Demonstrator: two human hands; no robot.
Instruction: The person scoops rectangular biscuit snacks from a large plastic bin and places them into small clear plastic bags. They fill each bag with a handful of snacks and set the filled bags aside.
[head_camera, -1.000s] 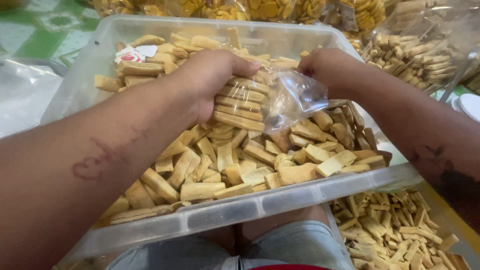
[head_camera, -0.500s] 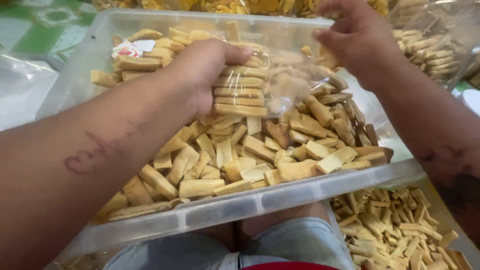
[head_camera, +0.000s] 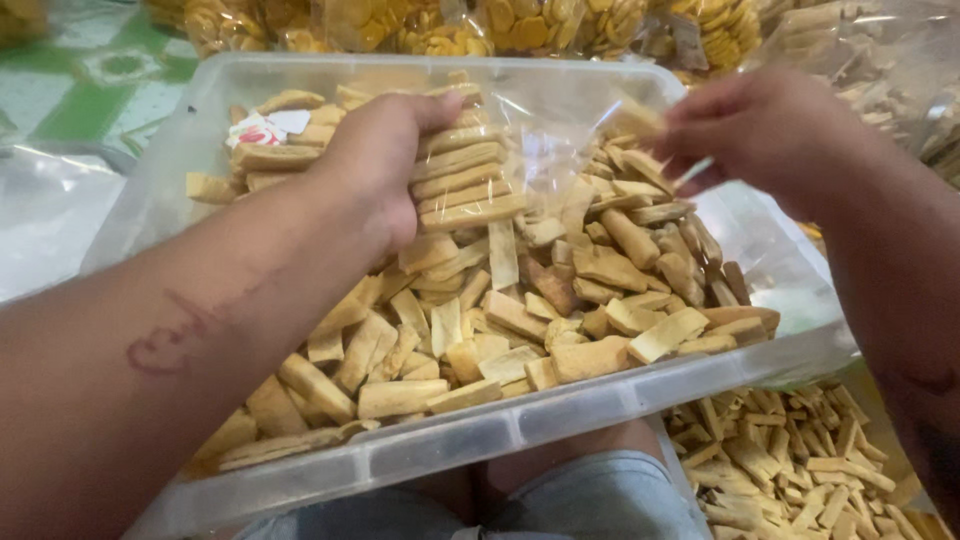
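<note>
A clear plastic tub (head_camera: 560, 410) rests on my lap, full of loose tan cracker sticks (head_camera: 520, 320). My left hand (head_camera: 375, 160) grips a neat stack of the sticks (head_camera: 465, 175) above the pile. A thin clear plastic bag (head_camera: 560, 130) hangs open beside the stack, its mouth toward it. My right hand (head_camera: 760, 125) pinches the bag's right edge and holds it up over the tub's far right part.
A small red and white packet (head_camera: 262, 128) lies in the tub's far left corner. Bags of round yellow crackers (head_camera: 470, 25) line the back. More stick crackers in plastic (head_camera: 790, 470) lie at lower right, and an empty plastic sheet (head_camera: 45, 210) at left.
My right hand lifted the bag up and then spread it open to the right. My left hand kept the stack gripped and raised it slightly toward the bag's mouth.
</note>
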